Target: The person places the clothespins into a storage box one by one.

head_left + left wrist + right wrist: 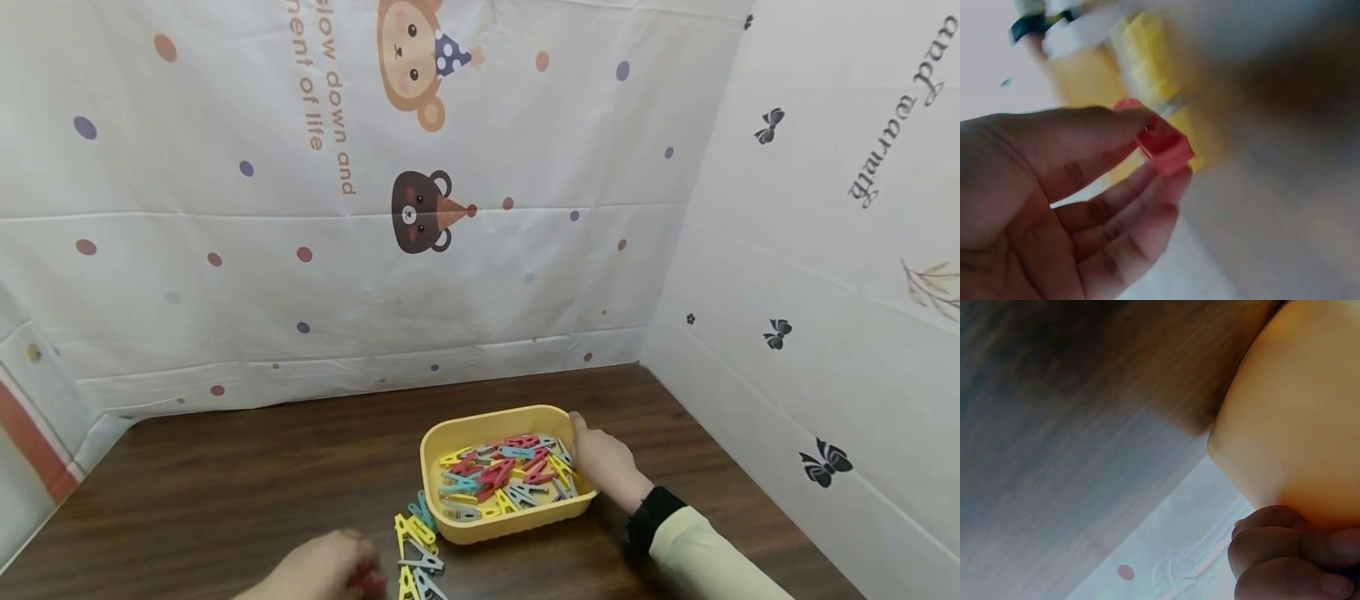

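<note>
My left hand (318, 568) pinches a red clothespin (1171, 149) between thumb and fingers, low in the head view. It is just left of a row of loose clothespins on the table: a teal clothespin (422, 507), yellow ones and grey ones (422, 557). At the right end of a yellow plastic basket (517, 528), my right hand (606, 467) grips the side, thumb up at the rim. In the right wrist view its curled fingers (1272, 544) lie against the basket's outer wall. Many red, yellow, teal and grey clothespins (498, 473) lie jumbled inside.
The dark wooden table (247, 475) extends left of the basket and behind it. A white printed sheet (360, 292) hangs along the back, and another patterned sheet (750, 250) borders the right side. The left wrist view is blurred beyond the hand.
</note>
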`<control>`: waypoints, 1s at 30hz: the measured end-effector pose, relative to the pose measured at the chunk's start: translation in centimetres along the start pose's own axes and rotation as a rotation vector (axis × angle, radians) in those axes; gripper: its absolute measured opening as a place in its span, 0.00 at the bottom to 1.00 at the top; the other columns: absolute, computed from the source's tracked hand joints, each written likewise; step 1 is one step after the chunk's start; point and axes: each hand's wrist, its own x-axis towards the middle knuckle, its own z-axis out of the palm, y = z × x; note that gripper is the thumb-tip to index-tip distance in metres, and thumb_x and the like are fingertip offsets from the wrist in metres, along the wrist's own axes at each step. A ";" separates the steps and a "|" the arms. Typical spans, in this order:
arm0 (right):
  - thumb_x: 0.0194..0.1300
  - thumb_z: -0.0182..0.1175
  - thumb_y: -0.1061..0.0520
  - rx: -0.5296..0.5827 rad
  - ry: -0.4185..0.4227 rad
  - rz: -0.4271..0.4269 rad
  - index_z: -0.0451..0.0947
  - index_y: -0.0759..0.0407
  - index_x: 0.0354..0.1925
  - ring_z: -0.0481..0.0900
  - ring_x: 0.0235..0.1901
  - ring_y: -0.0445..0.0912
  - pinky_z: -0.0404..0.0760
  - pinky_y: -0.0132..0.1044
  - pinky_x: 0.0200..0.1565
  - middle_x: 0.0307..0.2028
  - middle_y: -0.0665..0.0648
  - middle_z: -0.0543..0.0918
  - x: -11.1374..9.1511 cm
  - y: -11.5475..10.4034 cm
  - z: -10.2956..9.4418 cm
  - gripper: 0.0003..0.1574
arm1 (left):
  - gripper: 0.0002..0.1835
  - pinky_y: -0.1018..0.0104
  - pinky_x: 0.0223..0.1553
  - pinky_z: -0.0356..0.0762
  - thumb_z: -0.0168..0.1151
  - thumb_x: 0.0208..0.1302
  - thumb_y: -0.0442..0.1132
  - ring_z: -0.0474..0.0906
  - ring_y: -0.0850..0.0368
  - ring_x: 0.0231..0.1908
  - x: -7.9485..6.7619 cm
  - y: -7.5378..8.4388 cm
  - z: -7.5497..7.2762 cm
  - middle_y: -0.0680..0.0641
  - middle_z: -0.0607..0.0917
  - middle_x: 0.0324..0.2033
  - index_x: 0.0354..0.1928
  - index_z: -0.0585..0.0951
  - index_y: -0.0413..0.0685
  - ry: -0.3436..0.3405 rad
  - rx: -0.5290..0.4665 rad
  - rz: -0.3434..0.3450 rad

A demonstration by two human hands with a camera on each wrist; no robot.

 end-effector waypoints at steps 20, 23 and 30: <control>0.76 0.51 0.59 0.009 0.003 -0.023 0.60 0.70 0.73 0.67 0.17 0.46 0.62 0.34 0.21 0.18 0.55 0.71 0.0 -0.2 0.4 0.33 | 0.09 0.72 0.32 0.75 0.72 0.62 0.36 0.75 0.66 0.31 9.4 6.7 -9.8 0.51 0.87 0.36 0.44 0.88 0.48 0.047 0.174 0.109; 0.77 0.50 0.58 0.011 0.000 -0.023 0.59 0.69 0.73 0.68 0.17 0.47 0.64 0.35 0.21 0.19 0.55 0.71 0.0 -0.3 0.4 0.33 | 0.08 0.72 0.32 0.74 0.71 0.63 0.36 0.76 0.63 0.32 11.2 7.1 -9.7 0.50 0.87 0.36 0.44 0.87 0.48 0.044 0.193 0.116; 0.77 0.50 0.59 0.015 0.008 -0.036 0.59 0.70 0.73 0.69 0.18 0.47 0.65 0.35 0.21 0.19 0.55 0.72 -0.3 0.0 -0.3 0.33 | 0.08 0.71 0.36 0.75 0.70 0.65 0.38 0.80 0.62 0.37 16.3 8.5 -8.6 0.52 0.88 0.39 0.46 0.87 0.52 -0.025 0.168 0.099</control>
